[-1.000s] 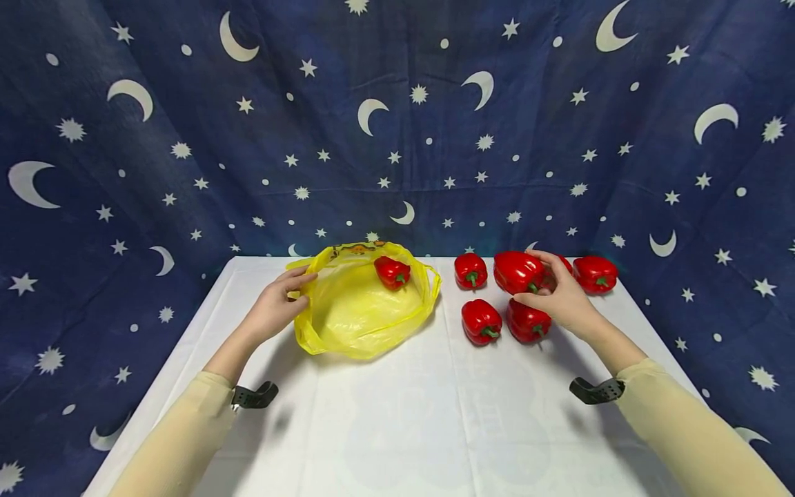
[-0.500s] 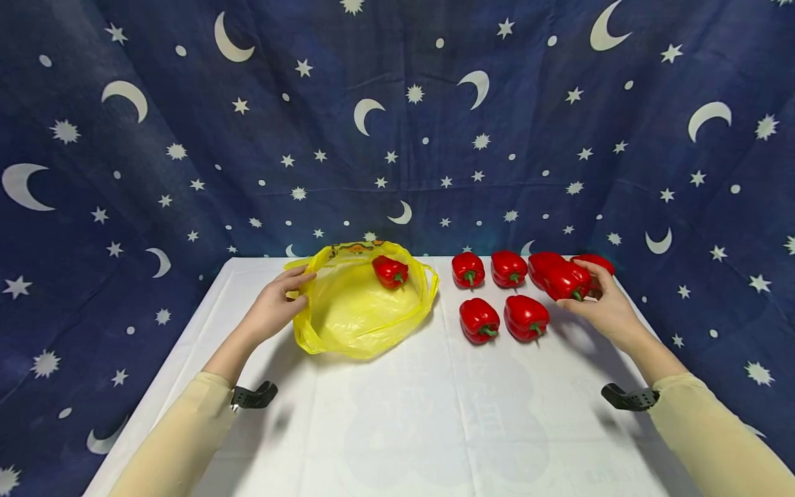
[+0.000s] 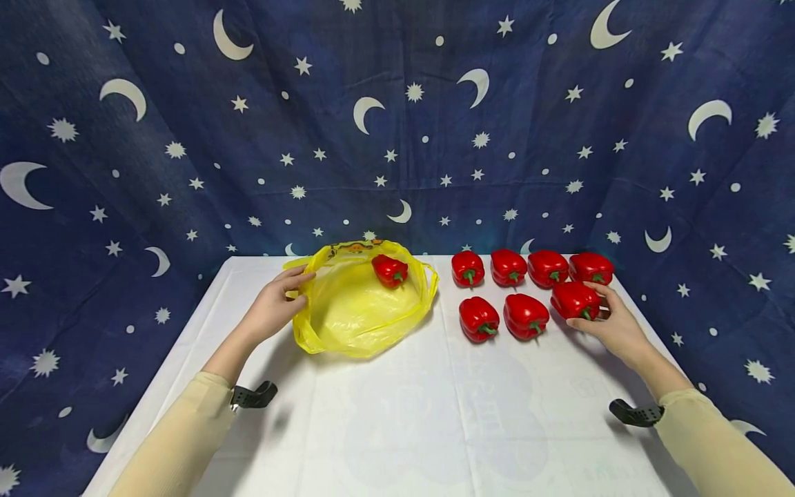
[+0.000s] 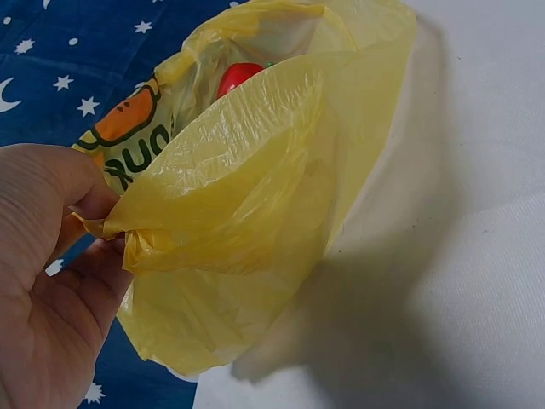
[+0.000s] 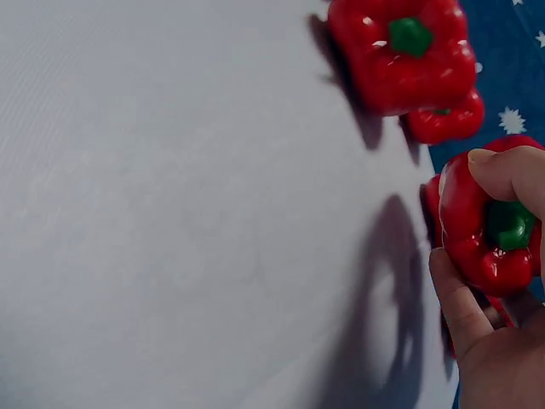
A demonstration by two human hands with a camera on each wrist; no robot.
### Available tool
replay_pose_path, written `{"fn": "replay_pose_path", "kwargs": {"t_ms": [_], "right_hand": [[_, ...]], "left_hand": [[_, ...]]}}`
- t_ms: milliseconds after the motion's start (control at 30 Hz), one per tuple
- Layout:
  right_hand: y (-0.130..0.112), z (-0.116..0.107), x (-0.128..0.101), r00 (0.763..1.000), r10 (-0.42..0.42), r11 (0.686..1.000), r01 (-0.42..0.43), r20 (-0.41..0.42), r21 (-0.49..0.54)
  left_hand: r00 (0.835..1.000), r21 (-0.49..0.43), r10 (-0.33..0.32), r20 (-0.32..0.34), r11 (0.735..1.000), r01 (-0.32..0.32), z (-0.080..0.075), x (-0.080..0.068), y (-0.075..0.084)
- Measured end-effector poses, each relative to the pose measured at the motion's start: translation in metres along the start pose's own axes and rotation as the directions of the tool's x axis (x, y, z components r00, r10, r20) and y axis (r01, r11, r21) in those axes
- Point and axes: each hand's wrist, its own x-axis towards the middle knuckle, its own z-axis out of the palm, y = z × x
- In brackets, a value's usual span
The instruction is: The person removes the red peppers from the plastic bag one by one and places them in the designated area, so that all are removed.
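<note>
A yellow plastic bag (image 3: pixel 363 324) stands with its mouth held wide on the left half of the table. My left hand (image 3: pixel 275 307) pinches the left edge of its rim between thumb and fingers, as the left wrist view shows. Inside, near the back, lies one red bell pepper (image 3: pixel 390 270). On the right side, my right hand (image 3: pixel 617 324) grips another red bell pepper (image 3: pixel 575 301) by its sides, its green stem facing me. This pepper is at the right end of the front row, close in front of the back row.
A back row of several red bell peppers (image 3: pixel 508 268) runs along the table's far right edge. Two more peppers, one of them this pepper (image 3: pixel 526 317), sit in front. A white cloth covers the table (image 3: pixel 397 428); a dark blue star-and-moon curtain (image 3: pixel 348 138) hangs behind.
My right hand has carried its pepper from above the back row rightward, then toward me to the front row's right end. The left hand and bag have stayed in place.
</note>
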Motion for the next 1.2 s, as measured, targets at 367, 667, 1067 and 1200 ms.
{"fn": "replay_pose_path", "kwargs": {"t_ms": [367,667,1067,1200], "right_hand": [[0.014,0.007,-0.004,0.999,0.036,0.999,-0.035,0.014,-0.026],[0.014,0.011,-0.005,1.0,0.023,1.0,-0.023,0.01,-0.003],[0.014,0.013,-0.004,1.0,0.015,1.0,-0.015,0.005,-0.007],[0.012,0.014,-0.006,1.0,0.006,1.0,-0.006,0.001,-0.023]], "left_hand": [[1.0,0.004,-0.009,0.002,1.0,0.009,0.001,0.002,-0.001],[1.0,0.003,-0.027,0.011,1.0,0.027,0.001,0.002,0.0],[0.999,0.001,-0.043,0.016,0.999,0.043,0.001,0.003,-0.001],[0.999,0.004,-0.048,0.016,0.999,0.048,0.002,0.003,0.0]]}}
